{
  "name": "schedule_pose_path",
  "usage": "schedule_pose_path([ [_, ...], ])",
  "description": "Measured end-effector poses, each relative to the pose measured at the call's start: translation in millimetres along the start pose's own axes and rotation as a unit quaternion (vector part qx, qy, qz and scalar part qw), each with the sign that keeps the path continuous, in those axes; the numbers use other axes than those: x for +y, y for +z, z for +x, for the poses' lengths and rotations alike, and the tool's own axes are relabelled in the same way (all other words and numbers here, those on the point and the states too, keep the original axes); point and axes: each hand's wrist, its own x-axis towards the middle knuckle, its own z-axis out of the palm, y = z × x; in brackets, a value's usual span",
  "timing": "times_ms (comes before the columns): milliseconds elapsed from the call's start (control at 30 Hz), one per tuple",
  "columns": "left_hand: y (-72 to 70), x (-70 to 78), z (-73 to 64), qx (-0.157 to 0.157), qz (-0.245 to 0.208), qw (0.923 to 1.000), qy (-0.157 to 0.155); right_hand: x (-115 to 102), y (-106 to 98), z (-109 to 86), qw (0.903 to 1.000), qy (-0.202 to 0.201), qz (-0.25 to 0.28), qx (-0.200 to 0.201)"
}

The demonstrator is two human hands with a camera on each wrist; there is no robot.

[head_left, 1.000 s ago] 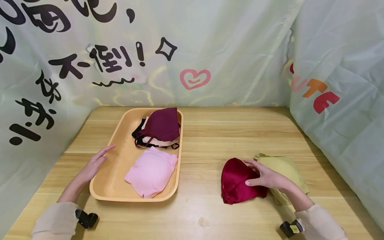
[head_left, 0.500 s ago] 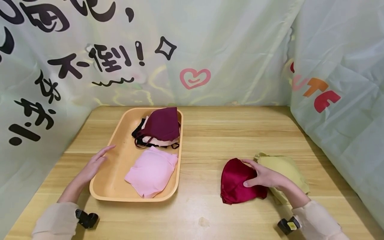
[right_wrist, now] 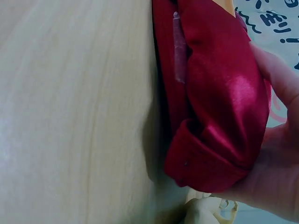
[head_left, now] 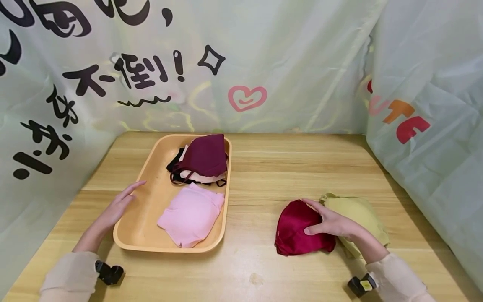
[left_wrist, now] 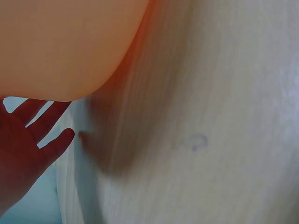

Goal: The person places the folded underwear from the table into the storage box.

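Observation:
My right hand [head_left: 336,223] grips a folded dark red satin bra [head_left: 293,230] on the wooden table, its thumb and fingers spread over the cup. In the right wrist view, the same bra [right_wrist: 224,88] bulges between thumb and fingers; some fingertips are hidden. Behind that hand lies a folded yellow-green bra [head_left: 356,209], partly covered by the wrist. At the left, my left hand [head_left: 118,206] rests with extended fingers against the side of an orange tray [head_left: 166,251]. The left wrist view shows the fingers [left_wrist: 53,119] just under the tray's edge.
Inside the tray, a pink folded bra [head_left: 192,216] lies at the front. A burgundy bra [head_left: 205,157] tops a pile with pale pink and black ones at the back right. Printed cloth walls [head_left: 302,63] enclose the table's back and sides.
My right hand has shifted slightly left over the red bra, and the bra has slid a little left with it. My left hand stays at the tray.

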Motion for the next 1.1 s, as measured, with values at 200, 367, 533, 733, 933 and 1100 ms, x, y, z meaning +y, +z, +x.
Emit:
schedule_pose_path([
  [200, -1.4, 0.7, 2.4, -0.006, -0.006, 1.0000, 0.000, 3, 1, 1.7, 1.0000, 0.000, 0.001, 0.009],
  [367, -1.8, 0.6, 2.1, -0.007, -0.005, 1.0000, -0.004, 4, 1, 6.0, 0.9996, -0.013, 0.009, 0.023],
  [533, -1.9, 1.3, 2.6, -0.006, 0.001, 0.9999, -0.012, 3, 1, 9.1, 0.9981, -0.024, 0.028, 0.048],
  [733, -2.6, 1.4, 3.5, -0.002, 0.004, 0.9999, -0.014, 0, 1, 12.1, 0.9944, -0.040, 0.079, 0.057],
  [933, -2.8, 0.9, 3.2, -0.003, -0.001, 1.0000, -0.007, -3, 3, 14.9, 0.9922, -0.048, 0.085, 0.077],
  [1100, -2.3, -0.3, 2.3, -0.001, 0.004, 1.0000, -0.009, -6, 6, 17.9, 0.9901, -0.048, 0.092, 0.094],
])
